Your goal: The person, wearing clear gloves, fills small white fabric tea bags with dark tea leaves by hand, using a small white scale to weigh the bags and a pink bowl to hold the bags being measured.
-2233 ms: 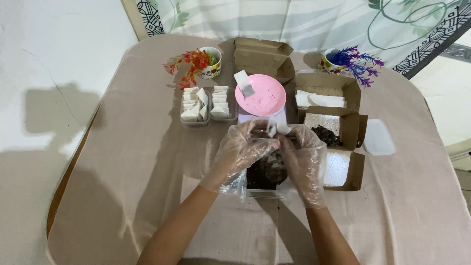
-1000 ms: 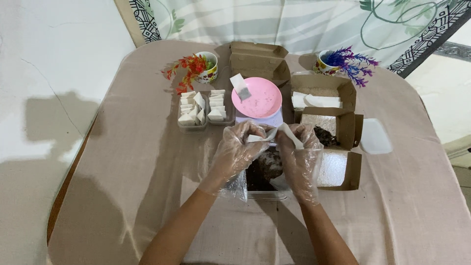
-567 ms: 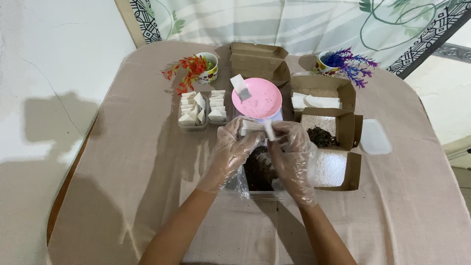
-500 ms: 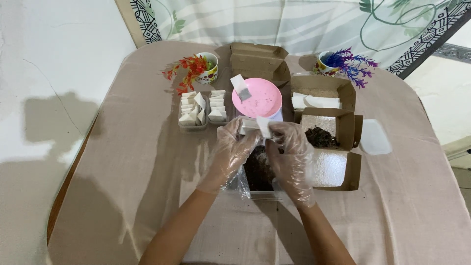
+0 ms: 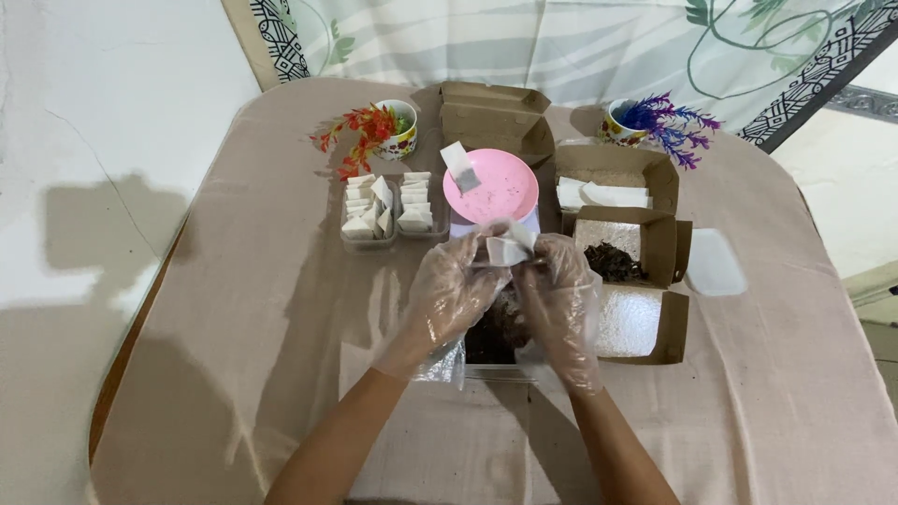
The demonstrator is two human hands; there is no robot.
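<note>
My gloved hands cover most of the clear container of dark crumbly stuff (image 5: 486,339); my elbows run off the bottom edge.

beige-clothed table (image 5: 234,309) | white wall (image 5: 94,112) - shadowed | patterned curtain (image 5: 580,47)

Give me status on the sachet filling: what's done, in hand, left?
Done: one filled white sachet lies on the pink plate. In hand: left hand and right hand, both in clear gloves, pinch a small white sachet above the container of dark dried material. Left: two trays of empty white sachets, and more dark material in the brown box.
</note>
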